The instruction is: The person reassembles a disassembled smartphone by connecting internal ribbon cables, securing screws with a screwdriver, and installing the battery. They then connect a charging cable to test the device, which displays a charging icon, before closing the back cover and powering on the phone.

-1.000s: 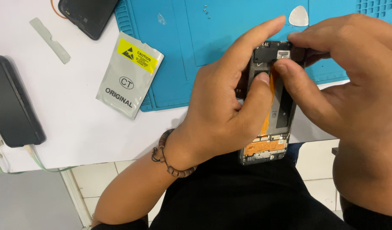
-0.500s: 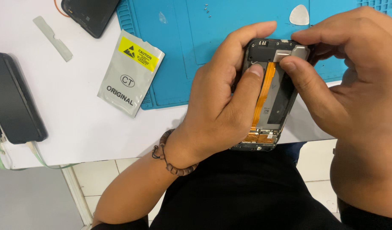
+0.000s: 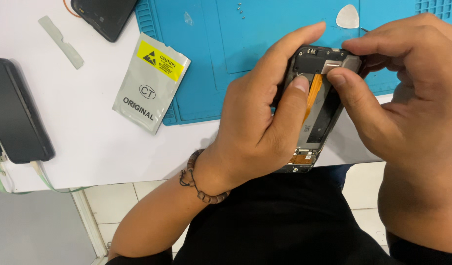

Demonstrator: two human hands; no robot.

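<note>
My left hand [image 3: 255, 132] grips the opened phone frame [image 3: 316, 105] above the bench edge while my right hand [image 3: 397, 98] pinches its top bracket, which I judge needs careful seating next

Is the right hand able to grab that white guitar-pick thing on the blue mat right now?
Probably not yet. The right hand is busy pinching the top of the opened phone, which the left hand also grips. The white pick lies bare on the blue mat, so nothing blocks it.

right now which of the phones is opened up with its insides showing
The phone held in both hands: its orange flex cable shows. The two black phones on the table lie closed.
</note>
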